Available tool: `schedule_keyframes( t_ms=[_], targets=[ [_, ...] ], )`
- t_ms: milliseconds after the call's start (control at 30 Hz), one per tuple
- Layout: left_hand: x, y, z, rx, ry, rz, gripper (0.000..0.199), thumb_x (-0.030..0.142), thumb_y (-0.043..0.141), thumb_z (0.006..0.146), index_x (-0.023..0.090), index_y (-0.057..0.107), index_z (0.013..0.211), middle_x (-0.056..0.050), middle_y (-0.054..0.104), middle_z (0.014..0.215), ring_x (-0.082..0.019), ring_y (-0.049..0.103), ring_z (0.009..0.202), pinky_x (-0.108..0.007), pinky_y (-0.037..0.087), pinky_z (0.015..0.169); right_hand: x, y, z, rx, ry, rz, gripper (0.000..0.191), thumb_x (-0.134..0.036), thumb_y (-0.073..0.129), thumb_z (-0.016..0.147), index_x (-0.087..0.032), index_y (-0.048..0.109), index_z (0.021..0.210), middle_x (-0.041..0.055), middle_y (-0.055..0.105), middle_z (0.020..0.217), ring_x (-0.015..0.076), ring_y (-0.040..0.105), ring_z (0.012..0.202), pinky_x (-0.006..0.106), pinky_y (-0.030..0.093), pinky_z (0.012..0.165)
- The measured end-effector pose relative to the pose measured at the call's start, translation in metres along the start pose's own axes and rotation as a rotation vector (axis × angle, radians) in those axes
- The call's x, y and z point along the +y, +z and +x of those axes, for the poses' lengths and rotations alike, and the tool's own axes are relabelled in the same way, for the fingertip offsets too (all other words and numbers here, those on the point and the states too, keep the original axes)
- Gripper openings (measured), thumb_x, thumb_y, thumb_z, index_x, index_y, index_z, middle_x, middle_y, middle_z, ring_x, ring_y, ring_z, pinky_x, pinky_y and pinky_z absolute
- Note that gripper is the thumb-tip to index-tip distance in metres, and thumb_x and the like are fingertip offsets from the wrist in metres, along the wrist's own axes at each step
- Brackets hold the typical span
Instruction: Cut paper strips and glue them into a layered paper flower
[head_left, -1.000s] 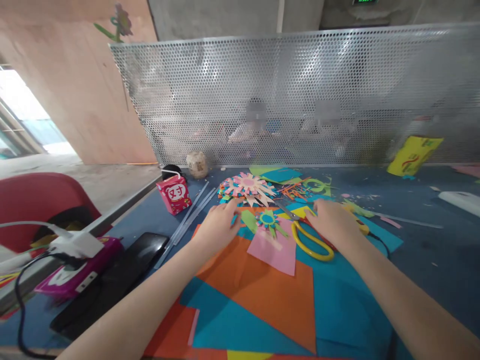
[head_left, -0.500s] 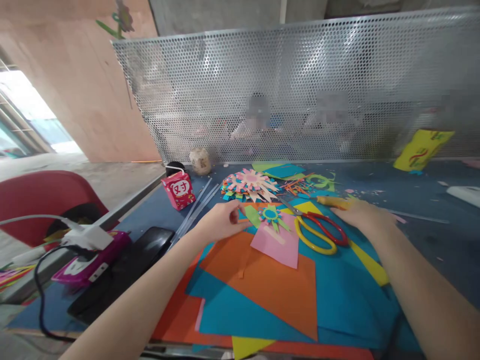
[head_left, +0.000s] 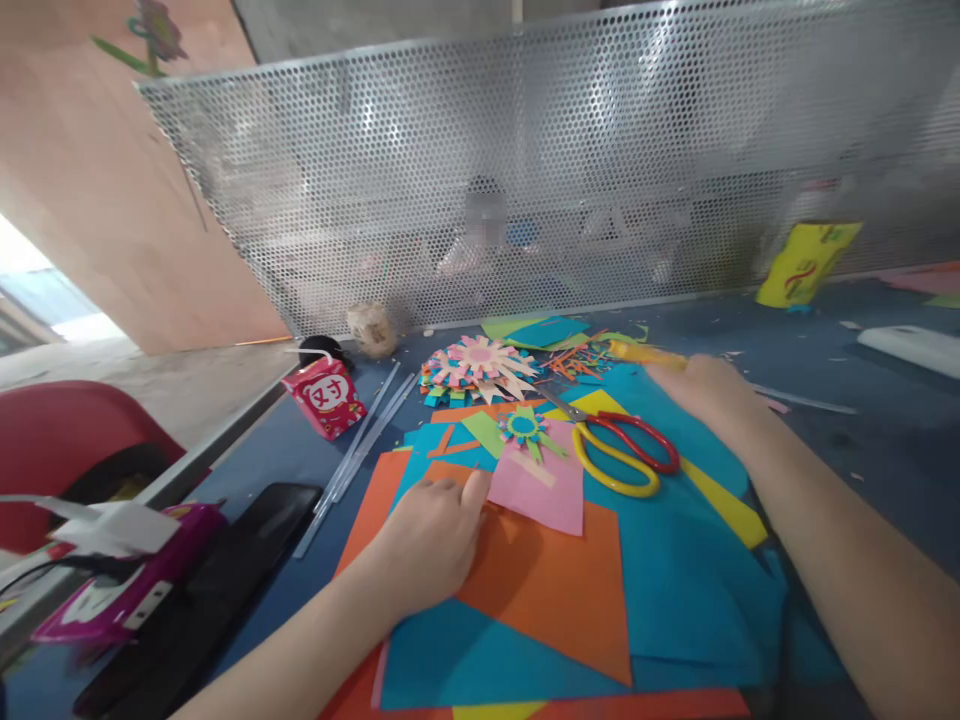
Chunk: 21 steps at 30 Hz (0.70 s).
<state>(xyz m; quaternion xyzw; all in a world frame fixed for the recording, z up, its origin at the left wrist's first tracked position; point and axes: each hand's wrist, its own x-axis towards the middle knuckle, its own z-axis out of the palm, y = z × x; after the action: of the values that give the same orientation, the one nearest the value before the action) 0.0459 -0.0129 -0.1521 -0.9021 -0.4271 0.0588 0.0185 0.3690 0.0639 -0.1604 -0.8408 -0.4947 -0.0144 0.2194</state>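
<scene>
The fingers (head_left: pixel 670 362) of the right hand (head_left: pixel 701 388) were closed round a yellow tool (head_left: pixel 637 352), its narrow end pointing left above the far part of the blue paper. The left hand (head_left: pixel 439 535) lay low over an orange sheet (head_left: pixel 559 595), its fingers curled and its thumb stretched out to the near left edge of a pink sheet (head_left: pixel 538 502). Its fingertips were partly hidden, so whether they gripped anything could not be told.

A small paper flower (head_left: pixel 523 426) with a blue centre and green strips rested at the far edge of the pink sheet, which had a pale strip on it. Just right of the flower, between the two hands, lay scissors (head_left: pixel 576 413) with one yellow and one red handle, their blades pointing away to the left. Larger blue paper (head_left: pixel 690 580) spread under the orange sheet and out to the right.

Beyond the flower, a pile of fringed paper flowers (head_left: pixel 480 362) stood beside a tangle of orange strips (head_left: pixel 576 362). Clear sticks (head_left: pixel 360 455) lay on the worktop (head_left: pixel 832 455) to the left, near a red drink carton (head_left: pixel 328 395) with a straw.
</scene>
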Motion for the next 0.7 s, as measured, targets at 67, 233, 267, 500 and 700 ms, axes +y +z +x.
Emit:
schedule_keyframes(
  t_ms=[67, 233, 267, 500, 700],
  targets=[
    [-0.002, 0.001, 0.000, -0.045, 0.002, 0.047, 0.040, 0.004, 0.036, 0.075, 0.012, 0.042, 0.114, -0.014, 0.065, 0.085, -0.027, 0.063, 0.085, -0.035, 0.048, 0.067, -0.007, -0.007, -0.005, -0.001, 0.030, 0.028, 0.060, -0.053, 0.040, 0.078, -0.002, 0.064, 0.100, 0.0253, 0.066, 0.087, 0.0354, 0.062, 0.082, 0.037, 0.045, 0.061],
    [-0.007, 0.011, 0.000, -0.028, 0.014, 0.066, 0.043, 0.003, 0.029, 0.079, 0.011, 0.039, 0.121, -0.017, 0.065, 0.094, -0.027, 0.063, 0.089, -0.035, 0.050, 0.068, -0.019, -0.016, -0.015, -0.018, 0.027, 0.091, 0.058, -0.054, 0.038, 0.079, -0.005, 0.063, 0.098, 0.0226, 0.066, 0.086, 0.0354, 0.061, 0.086, 0.036, 0.043, 0.064],
    [-0.009, 0.013, 0.000, -0.013, 0.017, 0.070, 0.043, 0.004, 0.029, 0.081, 0.012, 0.039, 0.122, -0.016, 0.065, 0.093, -0.025, 0.064, 0.086, -0.033, 0.050, 0.067, -0.020, -0.017, -0.016, -0.016, 0.019, 0.105, 0.056, -0.054, 0.038, 0.079, -0.006, 0.063, 0.097, 0.0220, 0.065, 0.086, 0.0351, 0.061, 0.086, 0.036, 0.043, 0.065],
    [-0.025, 0.005, 0.004, 0.163, -0.154, -0.073, 0.038, 0.017, 0.030, 0.088, 0.013, 0.040, 0.124, -0.013, 0.070, 0.087, -0.023, 0.067, 0.070, -0.029, 0.048, 0.059, -0.024, -0.021, -0.023, 0.010, -0.050, 0.218, 0.045, -0.052, 0.043, 0.079, -0.013, 0.060, 0.092, 0.0163, 0.065, 0.087, 0.0307, 0.060, 0.084, 0.033, 0.041, 0.062],
    [-0.030, -0.012, 0.014, 0.442, -0.240, -0.835, 0.038, 0.032, 0.047, 0.083, 0.017, 0.046, 0.118, -0.001, 0.068, 0.070, -0.017, 0.064, 0.067, -0.026, 0.047, 0.058, -0.039, -0.016, -0.038, -0.020, -0.184, 0.347, 0.032, -0.050, 0.053, 0.072, -0.020, 0.056, 0.081, 0.0080, 0.065, 0.080, 0.0239, 0.060, 0.073, 0.029, 0.041, 0.058]
  ],
)
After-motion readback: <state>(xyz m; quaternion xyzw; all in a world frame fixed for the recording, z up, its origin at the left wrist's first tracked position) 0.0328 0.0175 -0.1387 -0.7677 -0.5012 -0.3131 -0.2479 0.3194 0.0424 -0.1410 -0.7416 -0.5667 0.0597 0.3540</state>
